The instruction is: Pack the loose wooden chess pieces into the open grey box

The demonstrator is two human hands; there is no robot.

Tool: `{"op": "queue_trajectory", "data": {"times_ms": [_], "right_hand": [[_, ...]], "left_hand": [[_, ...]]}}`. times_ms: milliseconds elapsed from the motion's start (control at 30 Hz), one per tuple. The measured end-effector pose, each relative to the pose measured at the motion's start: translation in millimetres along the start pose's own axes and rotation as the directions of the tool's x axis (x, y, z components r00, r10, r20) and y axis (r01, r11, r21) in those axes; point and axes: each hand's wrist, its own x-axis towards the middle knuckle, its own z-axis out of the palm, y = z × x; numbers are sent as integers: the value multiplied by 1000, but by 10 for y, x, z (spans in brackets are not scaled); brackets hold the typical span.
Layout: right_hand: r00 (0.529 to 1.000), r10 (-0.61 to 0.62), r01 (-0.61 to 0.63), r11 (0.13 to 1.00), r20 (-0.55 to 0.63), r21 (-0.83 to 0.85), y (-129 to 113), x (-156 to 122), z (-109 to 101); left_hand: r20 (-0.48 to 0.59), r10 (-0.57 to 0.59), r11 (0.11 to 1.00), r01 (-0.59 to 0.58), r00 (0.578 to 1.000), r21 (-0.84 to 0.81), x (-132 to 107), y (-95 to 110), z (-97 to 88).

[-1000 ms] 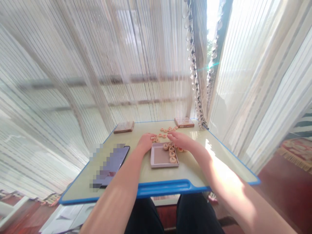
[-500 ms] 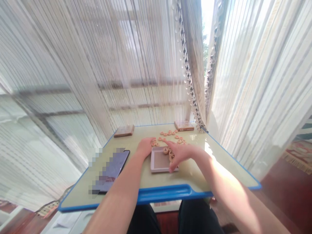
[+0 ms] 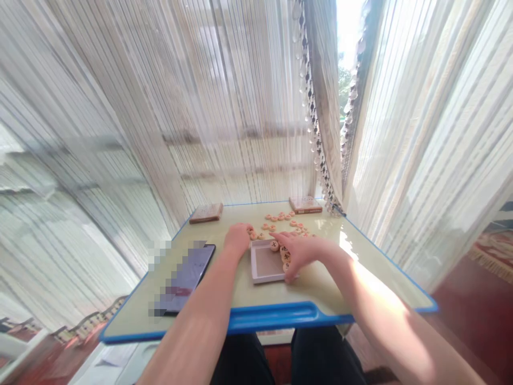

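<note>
Round wooden Chinese chess pieces (image 3: 274, 246) lie in a shallow white box (image 3: 260, 278), gathered along its right side and far edge. Across the box's right end stretches my right hand (image 3: 303, 250), its thumb at the near rim and its fingers at the far rim. My left hand (image 3: 238, 237) is closed just beyond the far left corner of the box, its fingertips on a Chinese chess piece (image 3: 250, 230); part of that piece is hidden by the fingers. More loose pieces (image 3: 267, 226) lie on the table beyond the box.
The pale table (image 3: 328, 291) has a blue rim. A phone or tablet (image 3: 192, 278), partly pixelated, lies left of my left forearm. Flat boxes or books stand at the far left (image 3: 206, 213) and far right (image 3: 305, 205). Sheer curtains (image 3: 248, 107) hang behind.
My left hand has curled its fingers in more tightly at the loose pieces. The right hand stays across the box's right end. The whole view has shifted slightly.
</note>
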Motion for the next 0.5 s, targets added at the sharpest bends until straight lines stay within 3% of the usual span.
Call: {"op": "queue_trajectory", "data": {"times_ms": [300,500], "right_hand": [[1000,-1,0,998,7,61,2,-19,-47],[980,69,-35,983,-184,179,-9,44,-52]], "left_hand": [[18,-111,994,110,994,27,42,41,0],[24,-158,985,159,987,-66,74,27,11]]}}
